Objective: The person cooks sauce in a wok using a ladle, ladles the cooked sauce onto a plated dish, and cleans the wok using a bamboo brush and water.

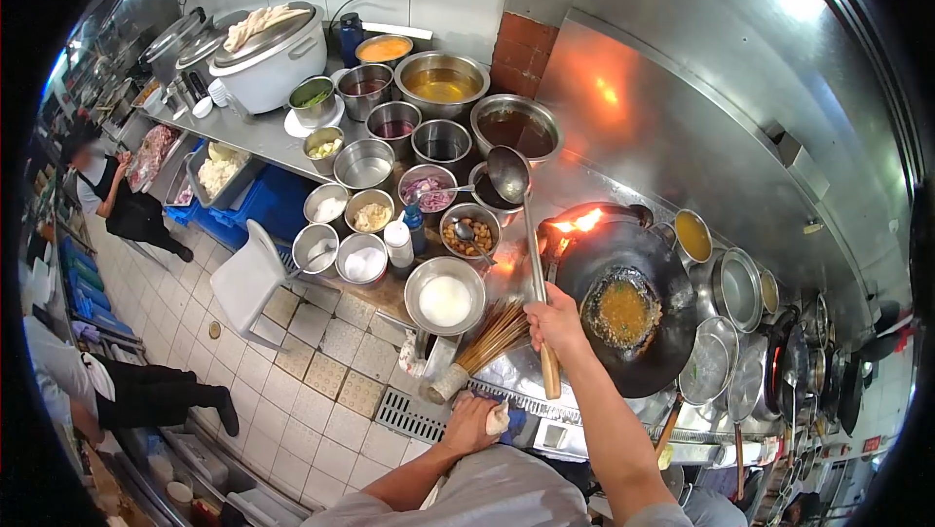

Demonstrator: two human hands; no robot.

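Note:
My right hand (555, 319) is closed around the wooden-ended handle of a long ladle (538, 244). The ladle's bowl hangs over the edge of a pot of dark liquid (487, 186) among the seasoning containers. To the right of this hand sits a black wok (672, 357) on the stove, with bubbling brown liquid (625, 313) in its bottom. Flames (577, 223) rise at its far left rim. Low at the front, my left hand (471, 426) is closed on a bunched, pale cloth (498, 420), close to the counter edge.
Metal bowls stand left of the wok, including one with white contents (445, 301) and one with sliced onion (430, 188). A bamboo brush (492, 340) lies by the front edge. Strainers (709, 361) are at right. Two people (146, 206) are at left, near a white chair (251, 279).

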